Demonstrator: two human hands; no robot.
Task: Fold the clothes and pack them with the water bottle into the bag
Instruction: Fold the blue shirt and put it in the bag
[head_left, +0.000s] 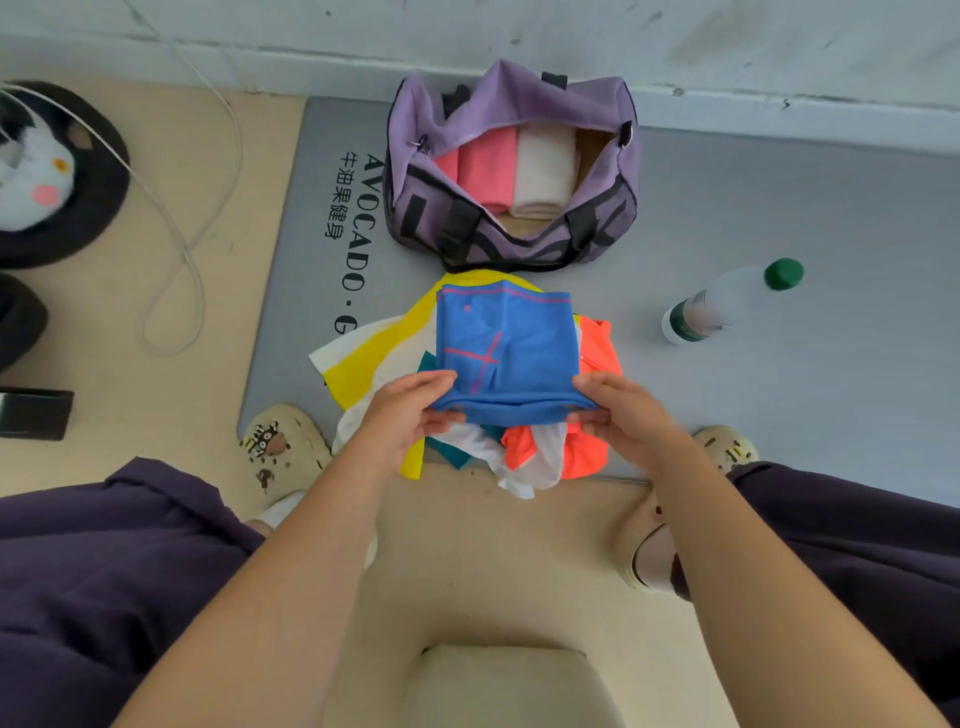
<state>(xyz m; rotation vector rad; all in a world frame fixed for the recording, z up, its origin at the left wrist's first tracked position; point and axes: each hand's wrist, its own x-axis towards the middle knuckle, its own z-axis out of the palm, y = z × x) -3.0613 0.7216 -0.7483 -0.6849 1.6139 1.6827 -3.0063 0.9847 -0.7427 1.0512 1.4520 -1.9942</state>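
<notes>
A folded blue garment (506, 348) with pink lines is held above a loose pile of clothes (587, 447) in yellow, white, teal and orange. My left hand (410, 415) pinches its near left corner and my right hand (623, 410) pinches its near right corner. Beyond the pile stands the open purple bag (415, 156) with a pink and a cream folded garment (543, 174) inside. A clear water bottle (727, 306) with a green cap lies on its side to the right of the pile.
Everything sits on a grey mat (779, 208) against a white wall. A white cable (192, 260) loops over the beige floor at left, beside a dark round cushion with a plush toy (36, 176). My slippered feet (285, 447) flank the pile.
</notes>
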